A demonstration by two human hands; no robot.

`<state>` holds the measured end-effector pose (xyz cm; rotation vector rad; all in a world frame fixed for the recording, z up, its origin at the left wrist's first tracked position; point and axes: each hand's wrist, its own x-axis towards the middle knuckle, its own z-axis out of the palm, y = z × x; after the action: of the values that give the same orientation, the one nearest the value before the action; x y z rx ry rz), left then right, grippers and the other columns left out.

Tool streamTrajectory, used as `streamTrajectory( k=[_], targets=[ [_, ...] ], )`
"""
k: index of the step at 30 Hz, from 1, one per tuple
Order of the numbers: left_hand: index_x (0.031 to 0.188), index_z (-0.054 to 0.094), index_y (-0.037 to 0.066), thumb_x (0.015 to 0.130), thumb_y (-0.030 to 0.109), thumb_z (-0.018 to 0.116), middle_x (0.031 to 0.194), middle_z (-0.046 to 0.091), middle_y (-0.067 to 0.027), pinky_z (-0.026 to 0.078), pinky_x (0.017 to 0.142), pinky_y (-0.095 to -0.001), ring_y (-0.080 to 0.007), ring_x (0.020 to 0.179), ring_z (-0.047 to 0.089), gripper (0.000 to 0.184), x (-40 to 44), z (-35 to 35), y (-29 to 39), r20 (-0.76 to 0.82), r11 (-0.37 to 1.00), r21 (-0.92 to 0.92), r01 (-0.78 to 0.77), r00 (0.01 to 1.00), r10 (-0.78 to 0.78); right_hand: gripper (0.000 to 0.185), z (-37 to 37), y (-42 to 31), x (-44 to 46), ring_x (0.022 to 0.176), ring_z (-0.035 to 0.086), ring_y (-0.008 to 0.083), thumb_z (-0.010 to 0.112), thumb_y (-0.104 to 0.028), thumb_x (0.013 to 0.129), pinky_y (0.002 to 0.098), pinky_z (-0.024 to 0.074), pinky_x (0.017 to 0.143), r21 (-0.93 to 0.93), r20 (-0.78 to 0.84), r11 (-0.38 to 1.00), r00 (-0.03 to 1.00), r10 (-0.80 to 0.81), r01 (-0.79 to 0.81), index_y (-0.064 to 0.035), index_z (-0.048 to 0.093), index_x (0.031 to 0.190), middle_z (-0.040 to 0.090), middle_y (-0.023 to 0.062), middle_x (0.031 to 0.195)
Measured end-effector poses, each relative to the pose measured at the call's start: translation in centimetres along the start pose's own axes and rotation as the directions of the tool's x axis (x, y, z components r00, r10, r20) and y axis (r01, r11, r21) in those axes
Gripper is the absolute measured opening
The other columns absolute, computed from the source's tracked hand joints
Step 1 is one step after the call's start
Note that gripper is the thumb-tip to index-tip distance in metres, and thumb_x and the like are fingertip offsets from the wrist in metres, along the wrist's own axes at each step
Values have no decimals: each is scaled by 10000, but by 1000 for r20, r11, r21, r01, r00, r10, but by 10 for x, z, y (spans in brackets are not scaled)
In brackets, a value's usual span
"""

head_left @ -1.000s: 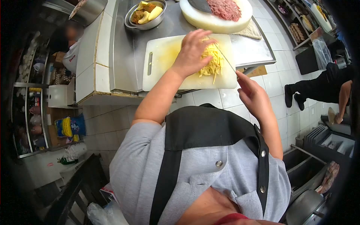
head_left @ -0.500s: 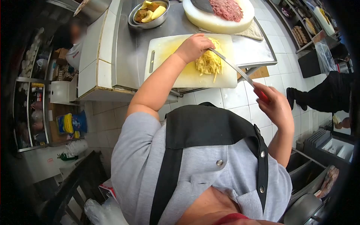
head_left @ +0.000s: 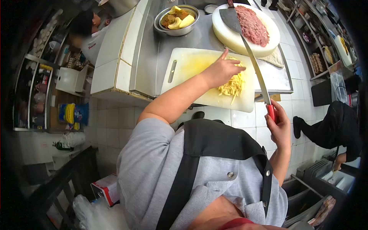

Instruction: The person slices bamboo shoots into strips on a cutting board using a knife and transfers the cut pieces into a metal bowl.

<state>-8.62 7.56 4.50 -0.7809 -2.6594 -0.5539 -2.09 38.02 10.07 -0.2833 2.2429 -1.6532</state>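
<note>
My right hand [head_left: 281, 126] is closed around the red handle of a long knife [head_left: 258, 71]. The blade points away from me, over the right side of a white cutting board [head_left: 188, 66], its tip near the round block. On the board lies a pile of thin pale-yellow strips [head_left: 233, 88], perhaps potato. My left hand [head_left: 221, 73] hovers at the pile's upper left with fingers spread, holding nothing that I can see; whether the fingertips touch the strips is unclear.
Beyond the board, a thick round white block [head_left: 221, 34] bears minced meat [head_left: 253, 27] and a dark cleaver blade [head_left: 229, 19]. A metal bowl [head_left: 184, 32] holds yellow pieces and brown paste. One person [head_left: 92, 42] is at the left, another in black [head_left: 326, 128] at the right.
The knife has swung from the strips to point away over the board's right side. My left hand has lifted off the blade tip, its fingers now spread. The view has shifted.
</note>
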Motion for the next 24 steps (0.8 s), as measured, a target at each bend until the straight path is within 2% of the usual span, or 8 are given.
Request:
streamTrajectory(
  k=[5, 7, 9, 11, 12, 16, 21, 24],
  targets=[
    [1247, 580, 154, 801, 341, 695, 1171, 643, -35, 31, 1121, -613, -255, 1247, 478, 497, 10, -37, -22, 79, 998, 36, 41, 996, -44, 500, 32, -5, 13, 829, 529, 55, 586, 53, 822, 192, 445, 723, 105, -5, 993, 999, 50, -49, -38, 501, 1307, 608, 44, 1014],
    [1154, 641, 128, 797, 417, 694, 1191, 638, -31, -51, 1107, -615, -244, 1247, 476, 463, 13, -44, -21, 369, 957, -152, 246, 913, -176, 502, 37, -14, 16, 824, 530, 56, 589, 47, 821, 191, 444, 718, 64, -13, 995, 997, 77, -76, -39, 499, 1308, 608, 49, 1021],
    [1102, 661, 98, 844, 375, 660, 1168, 646, -51, 153, 1119, -560, -237, 1178, 533, 378, 23, -56, -48, 588, 912, -240, 333, 798, -136, 504, 43, -16, 19, 819, 530, 57, 592, 40, 820, 190, 443, 713, 31, -21, 993, 993, 113, -112, -40, 498, 1309, 609, 54, 1028],
    [1085, 678, 91, 857, 336, 617, 1074, 680, -73, 408, 997, -434, -256, 1055, 615, 340, 41, -57, -105, 475, 740, -479, 473, 848, -235, 501, 52, -14, 22, 808, 535, 58, 596, 37, 818, 193, 447, 698, 79, -127, 995, 990, 67, -57, -36, 499, 1304, 614, 62, 1036],
    [1085, 670, 82, 855, 235, 601, 1000, 692, -109, 499, 855, -348, -267, 966, 650, 285, 47, -71, -124, 242, 797, -314, 517, 855, -459, 486, 55, -15, 25, 800, 541, 64, 598, 33, 821, 198, 452, 691, 119, -137, 990, 987, 87, -71, -29, 502, 1294, 617, 62, 1037],
    [1083, 615, 96, 808, 208, 642, 1106, 630, -172, 502, 853, -444, -345, 1018, 613, 298, 65, -88, -273, -500, 572, 22, 820, 504, -704, 467, 69, -12, 28, 840, 565, 86, 604, 23, 833, 225, 473, 738, 92, -153, 988, 979, 136, -122, -37, 507, 1286, 632, 84, 1067],
    [1251, 556, 88, 796, 465, 688, 1278, 566, -161, 478, 931, -406, -345, 1157, 559, 606, 80, -118, -357, -160, 96, 69, 993, 106, -981, 457, 89, -13, 34, 886, 573, 89, 619, 18, 828, 238, 476, 771, 116, -133, 980, 975, 179, -164, -37, 515, 1270, 652, 79, 1015],
    [1208, 608, 92, 791, 428, 699, 1251, 598, -110, 495, 910, -394, -330, 1126, 585, 543, 83, -107, -385, -133, 113, 77, 991, 123, -984, 449, 99, -19, 39, 919, 578, 104, 619, 15, 830, 248, 472, 807, 43, -137, 983, 974, 181, -176, -32, 518, 1265, 644, 80, 1029]
  ],
)
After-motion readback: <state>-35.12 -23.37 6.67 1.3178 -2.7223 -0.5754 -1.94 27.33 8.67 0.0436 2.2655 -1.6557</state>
